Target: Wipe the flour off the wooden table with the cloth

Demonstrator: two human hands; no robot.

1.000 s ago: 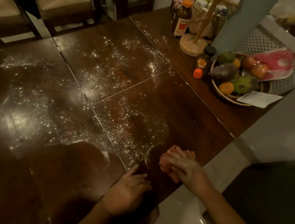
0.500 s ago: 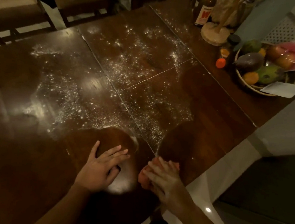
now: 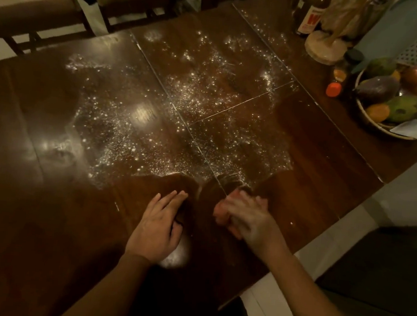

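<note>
I see the right hand (image 3: 252,222), blurred, pressing the pinkish cloth (image 3: 220,213) onto the wooden table (image 3: 23,192) near its front edge, fingers stretched over it rather than wrapped round it. The left hand (image 3: 157,229) lies just beside it with fingers loosely apart, holding nothing, its heel against a small white heap (image 3: 176,257). Flour (image 3: 195,93) speckles the middle panels beyond both hands, and at the far right a brown bottle (image 3: 311,13) shows a big red "W" on its label, other print unreadable, near a fruit basket (image 3: 364,118).
</note>
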